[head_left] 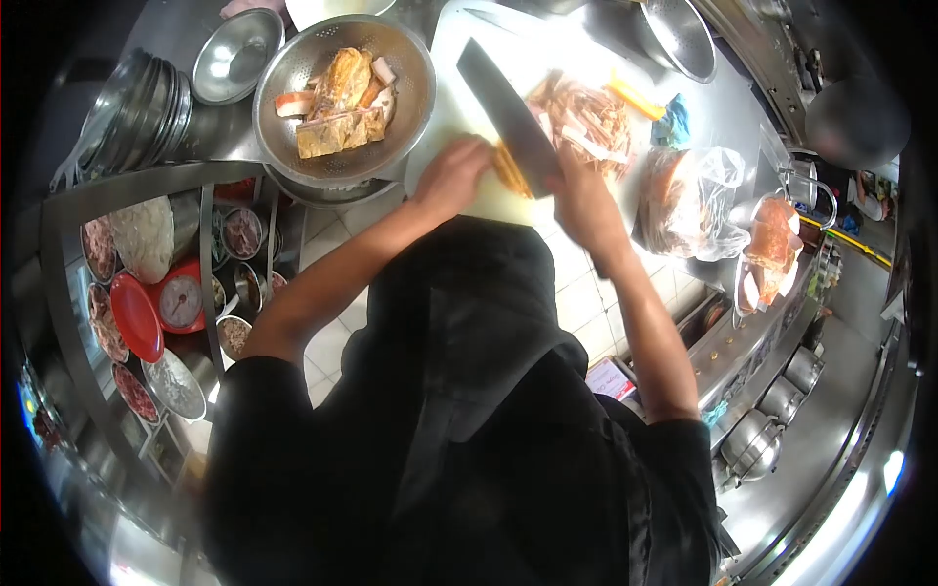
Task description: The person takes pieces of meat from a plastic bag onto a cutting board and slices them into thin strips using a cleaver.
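A wide dark cleaver [508, 112] is in my right hand [580, 200], its blade slanting up and left over the pale cutting board [449, 59]. My left hand [455, 174] has its fingers pressed together on the near end of the board, against a yellowish-brown piece of food [511, 172] lying left of the blade. Sliced meat strips [590, 119] are heaped right of the cleaver. On the left, a perforated metal colander [418, 88] holds several browned chunks [342, 132].
An orange-handled tool [635, 100], a blue crumpled item [672, 123] and a plastic bag of meat [674, 200] lie right of the board. Metal bowls [237, 56] stand at the left and upper right. A lower shelf at left holds food containers and a red scale [180, 300].
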### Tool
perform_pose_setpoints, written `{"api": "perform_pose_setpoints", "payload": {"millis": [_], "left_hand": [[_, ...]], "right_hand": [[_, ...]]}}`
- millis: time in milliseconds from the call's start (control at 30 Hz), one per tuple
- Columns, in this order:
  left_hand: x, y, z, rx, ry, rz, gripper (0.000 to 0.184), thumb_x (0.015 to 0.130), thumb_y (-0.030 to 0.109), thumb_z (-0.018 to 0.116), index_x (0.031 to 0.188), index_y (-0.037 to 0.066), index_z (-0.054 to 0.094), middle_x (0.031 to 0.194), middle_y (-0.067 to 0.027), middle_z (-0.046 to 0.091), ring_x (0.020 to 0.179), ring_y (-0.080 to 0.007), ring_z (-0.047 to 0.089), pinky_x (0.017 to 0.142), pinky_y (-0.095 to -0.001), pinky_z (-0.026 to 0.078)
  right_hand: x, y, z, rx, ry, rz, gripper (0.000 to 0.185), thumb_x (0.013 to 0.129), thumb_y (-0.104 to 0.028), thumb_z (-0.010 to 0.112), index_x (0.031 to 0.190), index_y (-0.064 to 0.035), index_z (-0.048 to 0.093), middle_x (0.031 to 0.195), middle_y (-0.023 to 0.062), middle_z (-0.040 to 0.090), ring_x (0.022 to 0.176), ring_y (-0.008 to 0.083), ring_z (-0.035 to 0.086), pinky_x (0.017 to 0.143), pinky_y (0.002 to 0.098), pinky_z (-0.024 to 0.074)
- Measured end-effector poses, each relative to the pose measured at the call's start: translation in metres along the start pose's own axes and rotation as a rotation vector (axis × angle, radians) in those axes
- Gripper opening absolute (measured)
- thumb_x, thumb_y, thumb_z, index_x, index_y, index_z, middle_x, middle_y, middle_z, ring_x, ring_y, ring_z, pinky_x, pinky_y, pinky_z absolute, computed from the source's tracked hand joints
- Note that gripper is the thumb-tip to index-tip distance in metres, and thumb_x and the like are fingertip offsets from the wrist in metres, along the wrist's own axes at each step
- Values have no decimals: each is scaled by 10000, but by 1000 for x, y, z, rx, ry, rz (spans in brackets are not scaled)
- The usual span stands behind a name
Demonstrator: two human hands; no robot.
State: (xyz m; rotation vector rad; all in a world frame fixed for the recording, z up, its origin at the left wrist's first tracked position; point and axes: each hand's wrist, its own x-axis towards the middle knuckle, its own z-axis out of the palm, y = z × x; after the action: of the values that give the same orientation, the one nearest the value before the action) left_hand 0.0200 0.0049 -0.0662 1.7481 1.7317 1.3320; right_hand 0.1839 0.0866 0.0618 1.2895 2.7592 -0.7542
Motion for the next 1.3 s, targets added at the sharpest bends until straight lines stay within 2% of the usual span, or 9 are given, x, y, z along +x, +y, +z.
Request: {"api": "perform_pose_setpoints", "payload": {"millis": [200,333,467,600,667,800,900,1133,1300], "left_hand": [[-5,60,-68,-115,288,9,161,784,-115,538,920,-43,585,911,-150,594,823,-258,593,738,-321,471],[42,93,-78,-121,210,77,158,774,-122,539,897,-37,589,872,-160,596,796,-276,604,709,-327,477],[103,132,-47,-207,44,204,161,817,-112,502,947,-57,578,925,-133,608,749,-190,580,715,-279,472],[153,200,32,-478,-331,210,219,805,-105,491,986,-56,605,938,-133,630,808,-181,622,757,-281,487],[177,210,96,-401,-649,186,283,781,-100,496,1019,-26,630,995,-145,644,885,-230,638,822,-314,489],[213,196,231,106,-923,462,412,763,-100,477,1125,34,620,1095,-168,627,1024,-329,582,909,-393,457],[234,204,258,383,-1218,227,442,718,-111,509,1122,34,615,1053,-163,623,1038,-320,570,904,-396,455],[260,199,264,528,-1349,388,311,678,-95,566,958,29,623,924,-135,580,980,-336,538,844,-408,443],[260,197,235,235,-1106,627,134,704,-57,598,788,25,533,825,-123,511,847,-344,498,754,-400,419]], "right_hand": [[-73,32,2,37,-261,82,242,874,-136,576,1051,-33,447,647,277,559,647,478,558,570,535,415],[-76,73,0,-8,-188,159,261,846,-139,562,1065,-45,456,633,233,583,631,429,589,599,508,457],[-71,82,-5,-88,-102,102,506,710,-54,592,1204,-59,482,695,173,630,640,356,630,606,462,498],[-80,62,-16,-28,-243,72,489,786,-84,536,1270,-81,466,723,139,656,670,323,659,597,413,522],[-81,64,-12,-53,-246,45,380,842,-107,499,1217,-50,487,761,127,675,701,296,676,603,396,536],[-78,80,-4,70,-190,-37,324,849,-84,484,1166,-12,499,788,135,679,714,295,678,603,394,535],[-75,91,-2,157,-158,-91,329,829,-85,521,1145,3,492,801,146,681,725,298,680,618,392,537],[-64,110,-6,276,-205,-106,340,813,-76,556,1137,14,504,843,150,687,770,302,685,638,381,545],[-51,129,7,405,-229,-110,439,822,-75,541,1242,20,457,907,194,678,831,324,682,678,413,548]]}}
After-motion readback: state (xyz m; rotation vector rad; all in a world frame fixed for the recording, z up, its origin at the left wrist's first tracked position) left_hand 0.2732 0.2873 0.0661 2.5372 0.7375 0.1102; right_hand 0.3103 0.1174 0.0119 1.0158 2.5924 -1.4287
